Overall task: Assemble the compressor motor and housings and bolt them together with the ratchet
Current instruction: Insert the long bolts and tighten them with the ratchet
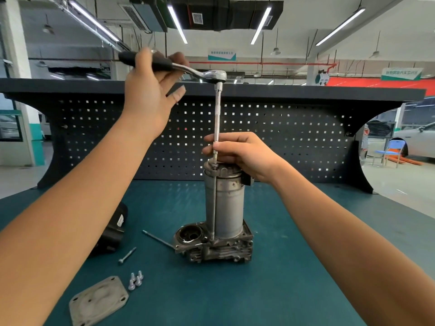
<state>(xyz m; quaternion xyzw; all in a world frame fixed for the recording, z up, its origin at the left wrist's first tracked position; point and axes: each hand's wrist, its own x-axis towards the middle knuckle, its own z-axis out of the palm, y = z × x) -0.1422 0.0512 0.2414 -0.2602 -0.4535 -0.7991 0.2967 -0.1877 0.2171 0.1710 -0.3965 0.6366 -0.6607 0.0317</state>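
Note:
The compressor stands upright mid-bench: a grey motor cylinder (224,205) on a cast metal housing (221,249) with an open round bore at its left. A long through-bolt (213,208) runs down the cylinder's front. The ratchet (211,75) is held level above, and its long extension (217,114) drops straight to the bolt head on the cylinder's top cap. My left hand (150,90) holds the ratchet's black handle, fingers partly spread. My right hand (237,154) pinches the lower end of the extension just above the cap.
On the teal mat (294,267) lie two loose long bolts (127,255) (157,238), a cluster of short bolts (135,280), a flat cover plate (98,300) and a black housing (110,234) at left. A black pegboard (282,137) backs the bench.

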